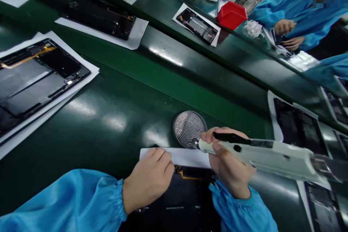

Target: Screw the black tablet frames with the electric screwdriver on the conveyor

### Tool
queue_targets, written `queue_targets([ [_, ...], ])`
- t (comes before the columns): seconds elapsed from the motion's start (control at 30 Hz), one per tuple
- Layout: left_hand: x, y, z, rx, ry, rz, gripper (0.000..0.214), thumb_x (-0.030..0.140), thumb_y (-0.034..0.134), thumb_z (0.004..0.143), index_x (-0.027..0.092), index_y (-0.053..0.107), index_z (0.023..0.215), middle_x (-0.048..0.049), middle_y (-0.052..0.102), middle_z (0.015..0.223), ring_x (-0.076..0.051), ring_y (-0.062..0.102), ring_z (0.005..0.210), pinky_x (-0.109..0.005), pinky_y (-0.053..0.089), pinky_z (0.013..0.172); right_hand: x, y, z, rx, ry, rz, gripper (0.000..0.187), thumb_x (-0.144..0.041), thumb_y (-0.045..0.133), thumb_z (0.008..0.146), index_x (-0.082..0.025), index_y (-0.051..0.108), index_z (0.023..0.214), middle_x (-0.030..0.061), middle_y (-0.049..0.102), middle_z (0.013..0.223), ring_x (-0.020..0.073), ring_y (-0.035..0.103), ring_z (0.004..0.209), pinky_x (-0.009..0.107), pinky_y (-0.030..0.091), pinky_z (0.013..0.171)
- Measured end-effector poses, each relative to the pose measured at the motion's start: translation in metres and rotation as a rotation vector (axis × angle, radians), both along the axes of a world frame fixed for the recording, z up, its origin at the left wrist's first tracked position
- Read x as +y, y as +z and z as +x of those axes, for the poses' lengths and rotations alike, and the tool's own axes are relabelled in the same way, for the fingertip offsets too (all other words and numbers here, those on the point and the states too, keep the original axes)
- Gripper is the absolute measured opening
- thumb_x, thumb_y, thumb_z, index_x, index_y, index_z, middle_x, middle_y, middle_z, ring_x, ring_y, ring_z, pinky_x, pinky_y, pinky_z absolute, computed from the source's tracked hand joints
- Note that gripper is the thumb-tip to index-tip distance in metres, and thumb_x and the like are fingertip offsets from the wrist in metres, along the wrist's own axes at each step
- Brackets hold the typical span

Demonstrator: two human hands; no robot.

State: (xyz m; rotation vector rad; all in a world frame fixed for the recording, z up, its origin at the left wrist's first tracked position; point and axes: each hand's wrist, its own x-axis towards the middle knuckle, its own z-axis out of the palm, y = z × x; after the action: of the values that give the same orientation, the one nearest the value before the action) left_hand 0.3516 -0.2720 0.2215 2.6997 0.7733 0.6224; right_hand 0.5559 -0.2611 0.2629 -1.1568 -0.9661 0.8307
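Note:
My right hand (230,163) is closed around a cream electric screwdriver (272,156), its tip at the edge of a round metal dish of screws (187,127). My left hand (148,177) rests with fingers curled on the top left corner of an opened black tablet (185,195), which lies on white paper (185,155) right in front of me. An orange flex cable runs along the tablet's top edge. Both my sleeves are blue.
Several more opened tablets on white sheets lie on the green belt: one at left (38,76), others at the back (100,16) and right (297,127). A red bin (231,14) stands at the back. Other people in blue coats work across the belt.

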Motion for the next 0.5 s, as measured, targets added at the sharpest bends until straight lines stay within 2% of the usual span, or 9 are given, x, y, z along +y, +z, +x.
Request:
queue_targets([
  [0.27, -0.0015, -0.0019, 0.0006, -0.001, 0.010, -0.012, 0.025, 0.006, 0.040, 0.095, 0.008, 0.064, 0.088, -0.0120, 0.055, 0.086, -0.023, 0.047, 0.079, -0.038, 0.048, 0.068, 0.0019, -0.0014, -0.0013, -0.011, 0.006, 0.035, 0.026, -0.011, 0.069, 0.076, -0.021, 0.073, 0.099, 0.0015, 0.066, 0.084, 0.0178, 0.064, 0.075, 0.039, 0.056, 0.074],
  [0.5, -0.0018, -0.0025, 0.0002, 0.016, 0.016, -0.037, 0.021, 0.005, 0.043, 0.091, 0.009, 0.063, 0.085, -0.0110, 0.054, 0.086, -0.023, 0.044, 0.077, -0.037, 0.045, 0.069, 0.0039, -0.0043, -0.0002, 0.014, 0.023, 0.028, 0.021, -0.011, 0.069, 0.076, -0.021, 0.071, 0.094, 0.0016, 0.065, 0.082, 0.0171, 0.063, 0.073, 0.038, 0.056, 0.072],
])
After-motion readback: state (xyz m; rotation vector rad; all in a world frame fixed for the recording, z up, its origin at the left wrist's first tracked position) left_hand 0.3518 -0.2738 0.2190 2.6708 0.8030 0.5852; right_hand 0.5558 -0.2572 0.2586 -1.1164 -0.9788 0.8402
